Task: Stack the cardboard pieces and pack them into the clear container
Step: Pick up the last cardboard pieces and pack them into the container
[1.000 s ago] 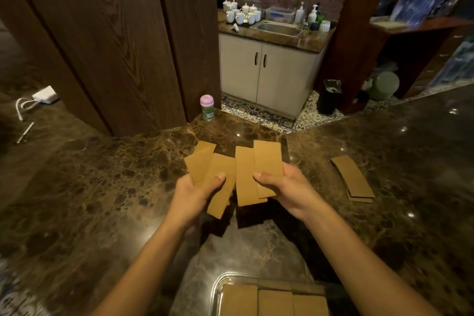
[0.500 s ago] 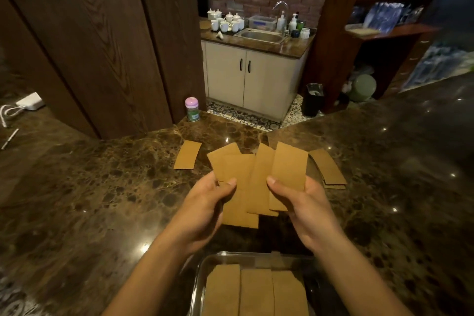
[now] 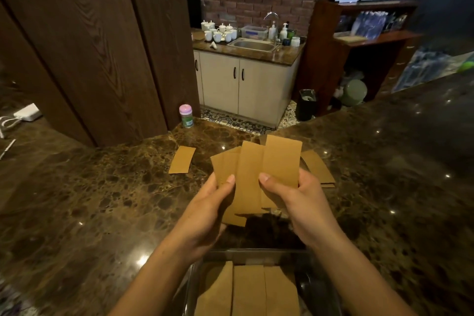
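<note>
Both hands, left point(image 3: 205, 209) and right point(image 3: 297, 202), pinch a fanned sheaf of brown cardboard strips point(image 3: 256, 174) above the dark marble bench point(image 3: 89, 200); the clear plastic container point(image 3: 318, 287) below holds more strips, thumbs on top

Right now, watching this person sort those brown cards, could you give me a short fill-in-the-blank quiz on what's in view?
1. Both hands, left hand and right hand, hold a fan of ____ pieces.
2. The clear container already shows ____ pieces side by side.
3. One single piece lies flat on the counter, to the ____ of the hands.
4. The small jar by the wooden wall has a ____ lid.

Missing words: cardboard; three; left; pink
</note>
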### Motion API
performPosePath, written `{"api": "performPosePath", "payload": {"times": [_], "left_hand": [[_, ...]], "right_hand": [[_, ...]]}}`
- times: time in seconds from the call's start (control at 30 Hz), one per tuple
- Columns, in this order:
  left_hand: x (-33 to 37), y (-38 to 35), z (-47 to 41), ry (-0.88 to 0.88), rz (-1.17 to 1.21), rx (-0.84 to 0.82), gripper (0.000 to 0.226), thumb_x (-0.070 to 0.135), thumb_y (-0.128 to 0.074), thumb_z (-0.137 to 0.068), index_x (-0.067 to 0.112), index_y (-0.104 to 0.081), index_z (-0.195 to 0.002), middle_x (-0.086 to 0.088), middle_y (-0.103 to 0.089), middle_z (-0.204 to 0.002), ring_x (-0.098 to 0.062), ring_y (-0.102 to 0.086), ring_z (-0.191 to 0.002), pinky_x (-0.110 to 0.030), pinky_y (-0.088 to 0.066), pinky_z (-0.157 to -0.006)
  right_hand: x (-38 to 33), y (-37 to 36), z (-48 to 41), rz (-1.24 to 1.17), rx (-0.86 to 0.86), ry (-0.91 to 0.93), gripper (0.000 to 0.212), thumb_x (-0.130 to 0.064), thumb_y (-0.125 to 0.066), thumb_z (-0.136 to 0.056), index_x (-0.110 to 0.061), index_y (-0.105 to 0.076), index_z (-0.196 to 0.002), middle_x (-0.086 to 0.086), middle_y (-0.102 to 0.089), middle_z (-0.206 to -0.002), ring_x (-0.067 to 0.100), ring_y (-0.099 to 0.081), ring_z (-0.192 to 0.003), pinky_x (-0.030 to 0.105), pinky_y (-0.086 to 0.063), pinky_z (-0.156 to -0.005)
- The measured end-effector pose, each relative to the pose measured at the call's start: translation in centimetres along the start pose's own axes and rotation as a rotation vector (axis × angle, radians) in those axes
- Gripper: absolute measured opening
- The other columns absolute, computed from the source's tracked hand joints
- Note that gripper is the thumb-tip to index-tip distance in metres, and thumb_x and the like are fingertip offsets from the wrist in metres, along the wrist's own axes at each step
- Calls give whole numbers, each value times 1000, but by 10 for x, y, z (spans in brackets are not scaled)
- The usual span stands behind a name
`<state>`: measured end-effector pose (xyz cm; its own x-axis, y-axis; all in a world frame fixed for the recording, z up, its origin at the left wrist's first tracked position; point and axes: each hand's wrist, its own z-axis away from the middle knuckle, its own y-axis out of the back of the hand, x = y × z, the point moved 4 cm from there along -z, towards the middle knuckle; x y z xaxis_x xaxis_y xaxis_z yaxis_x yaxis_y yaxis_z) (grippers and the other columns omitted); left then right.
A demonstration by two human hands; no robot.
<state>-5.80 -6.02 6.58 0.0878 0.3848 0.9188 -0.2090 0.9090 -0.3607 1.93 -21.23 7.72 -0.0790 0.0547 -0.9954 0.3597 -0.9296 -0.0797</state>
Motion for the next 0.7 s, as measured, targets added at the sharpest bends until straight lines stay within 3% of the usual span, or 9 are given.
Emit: {"api": "performPosePath", "payload": {"times": [0.13, 0.27, 0.37, 0.47, 0.57, 0.63, 0.7], "left_hand": [[4, 2, 2, -59, -13, 89, 43, 28, -52, -103, 47, -46, -141, 0, -75, -122, -20, -73, -106, -37, -59, -82], [4, -13, 3, -112, -112, 69, 54, 39, -52, -103, 70, -32, -142, 15, -63, -134, -12, -67, -118, -41, -57, -98], [3, -19, 1, -109, -102, 91, 55, 51, -52, -97, 70, -29, -142, 12, -66, -132, -9, -70, -112, -29, -60, -84], [0, -19, -1, -69, -39, 98, 50, 55, -49, -95, 65, -36, -142, 11, -74, -124, -11, -72, -109, -29, -60, -82], [-3, -15, 2, 4, 86, 146, 45, 57, -41, -100, 38, -60, -136, 1, -79, -112, -17, -75, -105, -35, -59, -84], [-5, -9, 5, 54, 178, 185, 53, 62, -41, -97, 26, -71, -121, -13, -78, -112, -28, -75, -102, -44, -58, -90], [-6, -2, 8, 47, 201, 192, 52, 61, -45, -96, 25, -70, -123, -15, -77, -112, -27, -76, -91, -43, -60, -82]], "right_hand": [[-11, 13, 6, 155, 148, 146, 26, -24, -78, -91, -40, -65, -106, -16, -77, -99, -4, -71, -96, 17, -59, -72], [-18, 0, 23, 426, 190, 329, 19, -32, -74, -93, -44, -61, -98, -20, -71, -95, -9, -68, -91, 15, -58, -70], [-13, -14, 32, 467, 185, 401, 12, -33, -73, -94, -36, -66, -104, -19, -72, -91, -5, -70, -87, 15, -58, -69], [-5, -21, 34, 436, 136, 348, 22, -37, -71, -95, -25, -69, -114, -14, -74, -97, -1, -71, -91, 18, -59, -73], [2, -28, 32, 348, 0, 252, 19, -33, -65, -101, -26, -66, -119, -10, -76, -103, 1, -72, -97, 23, -61, -79], [6, -31, 30, 175, -90, 102, 20, -26, -57, -106, -27, -62, -125, -4, -79, -109, 8, -75, -101, 30, -63, -84], [5, -31, 30, -58, -146, -83, 23, -20, -50, -109, -23, -58, -130, 2, -80, -108, 17, -78, -97, 32, -63, -80]]}}
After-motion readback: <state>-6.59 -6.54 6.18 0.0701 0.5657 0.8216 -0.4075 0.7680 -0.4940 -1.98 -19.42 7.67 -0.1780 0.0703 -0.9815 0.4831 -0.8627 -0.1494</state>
